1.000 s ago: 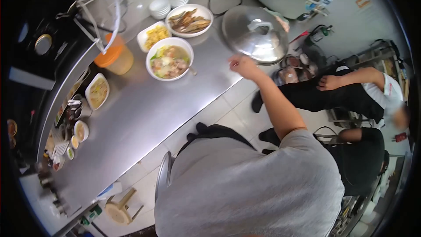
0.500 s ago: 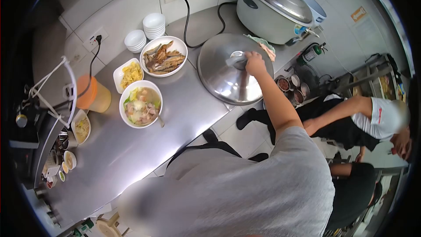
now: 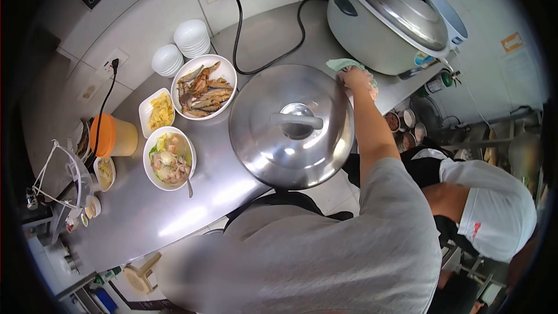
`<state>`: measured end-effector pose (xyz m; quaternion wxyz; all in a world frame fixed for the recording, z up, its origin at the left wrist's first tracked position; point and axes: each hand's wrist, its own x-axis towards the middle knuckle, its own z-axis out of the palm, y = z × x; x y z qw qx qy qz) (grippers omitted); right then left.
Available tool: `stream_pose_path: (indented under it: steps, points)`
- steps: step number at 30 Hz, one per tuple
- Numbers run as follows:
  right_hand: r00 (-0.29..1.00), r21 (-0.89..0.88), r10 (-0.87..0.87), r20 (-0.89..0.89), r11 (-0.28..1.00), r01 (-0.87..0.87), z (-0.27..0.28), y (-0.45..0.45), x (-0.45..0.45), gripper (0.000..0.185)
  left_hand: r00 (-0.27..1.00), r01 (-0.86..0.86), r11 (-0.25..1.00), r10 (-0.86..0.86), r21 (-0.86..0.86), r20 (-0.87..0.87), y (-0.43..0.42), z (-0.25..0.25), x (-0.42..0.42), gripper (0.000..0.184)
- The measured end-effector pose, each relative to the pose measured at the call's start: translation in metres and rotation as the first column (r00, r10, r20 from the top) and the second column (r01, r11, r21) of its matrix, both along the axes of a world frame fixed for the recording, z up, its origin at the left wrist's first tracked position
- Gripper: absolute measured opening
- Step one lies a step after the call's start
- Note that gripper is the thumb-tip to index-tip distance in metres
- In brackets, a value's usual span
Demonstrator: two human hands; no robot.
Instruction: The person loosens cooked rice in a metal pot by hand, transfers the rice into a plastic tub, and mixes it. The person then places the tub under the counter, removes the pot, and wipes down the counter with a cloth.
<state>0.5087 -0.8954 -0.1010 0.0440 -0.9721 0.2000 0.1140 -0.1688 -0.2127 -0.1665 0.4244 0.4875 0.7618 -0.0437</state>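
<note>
My right hand (image 3: pixel 356 77) has its fingers closed on a green and orange cloth (image 3: pixel 372 88) that lies on the counter beside the large cooker (image 3: pixel 378 35). Just left of that hand is a big round metal lid (image 3: pixel 261 139). Its loop handle is free of my right hand, and its near rim reaches past the counter edge. Whatever is under the lid is hidden. My left hand is not in view.
Left along the steel counter (image 3: pixel 133 209) stand a plate of fried fish (image 3: pixel 204 90), a soup bowl (image 3: pixel 170 157), a dish of yellow food (image 3: pixel 160 110), stacked white bowls (image 3: pixel 192 36) and an orange-lidded container (image 3: pixel 113 135). A black cord (image 3: pixel 273 67) crosses the counter. A co-worker (image 3: pixel 494 197) stands at right.
My right hand has let go of the lid handle and moved right onto the cloth. The lid has shifted left and toward my body. The view has moved, and the co-worker has changed posture.
</note>
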Motion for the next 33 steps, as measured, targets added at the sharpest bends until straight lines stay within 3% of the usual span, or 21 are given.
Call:
stream_pose_path:
  steps: [1,4,7,11,14,15,18,19,20,21,22,24,25,26,27,28,31,33]
  points:
    - [0.99,0.022,-0.143,0.003,0.989,0.143,0.012,0.024,0.005,0.049,1.0,0.001,1.0,-0.001,0.004,-0.012,-0.004,0.004,-0.007,0.032]
    - [0.954,0.138,-0.255,0.157,0.962,0.234,0.031,0.078,0.027,0.053,0.998,0.026,0.999,-0.025,0.019,-0.054,-0.011,0.017,-0.03,0.032]
    - [0.96,0.228,-0.201,0.196,0.961,0.155,0.032,0.105,0.062,0.053,0.995,0.057,0.998,-0.055,0.025,-0.081,-0.014,0.024,-0.049,0.032]
    - [0.944,0.109,0.203,0.262,0.965,-0.238,-0.008,0.113,0.095,0.035,0.984,0.147,0.988,-0.143,0.038,-0.108,-0.022,0.026,-0.085,0.033]
    - [0.874,0.118,0.474,0.111,0.867,-0.485,0.002,0.113,0.1,0.029,0.968,0.236,0.97,-0.23,0.052,-0.101,-0.025,0.013,-0.114,0.033]
    - [0.893,0.47,0.437,0.111,0.769,-0.434,0.006,0.11,0.105,0.024,0.989,0.134,0.989,-0.129,0.065,-0.072,-0.034,0.018,-0.112,0.032]
    - [0.809,0.627,-0.011,0.588,0.638,-0.447,0.009,0.128,0.122,0.028,0.965,-0.257,0.961,0.249,0.105,0.083,-0.052,0.033,-0.091,0.03]
    - [0.896,0.739,-0.097,0.433,0.607,-0.292,0.052,0.157,0.091,0.033,0.938,-0.339,0.934,0.325,0.117,0.125,-0.052,0.037,-0.086,0.029]
    - [0.851,0.493,0.192,0.489,0.744,-0.451,0.018,0.16,0.102,0.032,0.914,-0.395,0.909,0.374,0.131,0.158,-0.052,0.041,-0.078,0.028]
    - [0.75,0.199,0.474,0.461,0.769,-0.608,-0.031,0.159,0.124,0.032,0.894,-0.433,0.89,0.404,0.143,0.193,-0.052,0.045,-0.07,0.028]
    - [0.711,0.322,0.43,0.556,0.678,-0.661,-0.057,0.156,0.145,0.032,0.88,-0.455,0.878,0.418,0.149,0.227,-0.053,0.05,-0.063,0.027]
    - [0.86,0.703,0.164,0.483,0.514,-0.492,-0.021,0.188,0.133,0.033,0.86,-0.472,0.865,0.409,0.172,0.306,-0.061,0.058,-0.063,0.029]
    - [0.973,0.89,-0.026,0.229,0.409,-0.199,0.044,0.207,0.098,0.033,0.817,-0.524,0.834,0.437,0.17,0.376,-0.064,0.061,-0.068,0.031]
    - [0.897,0.845,-0.03,0.44,0.35,-0.403,0.048,0.208,0.102,0.032,0.772,-0.57,0.804,0.456,0.166,0.444,-0.063,0.059,-0.076,0.033]
    - [0.926,0.923,-0.094,0.366,0.167,-0.348,0.09,0.221,0.069,0.032,0.761,-0.636,0.743,0.557,0.211,0.333,-0.052,0.039,-0.088,0.035]
    - [0.93,0.918,-0.069,0.361,0.199,-0.342,0.13,0.233,0.032,0.036,0.783,-0.621,0.758,0.589,0.202,0.198,-0.042,0.026,-0.1,0.037]
    - [0.785,0.798,-0.155,0.6,0.049,-0.6,0.185,0.271,-0.088,0.046,0.809,-0.588,0.789,0.576,0.177,0.121,-0.031,-0.001,-0.119,0.044]
    - [0.592,0.626,-0.253,0.765,0.078,-0.776,0.188,0.308,-0.186,0.047,0.782,-0.601,0.799,0.584,0.015,0.218,-0.011,-0.03,-0.143,0.047]
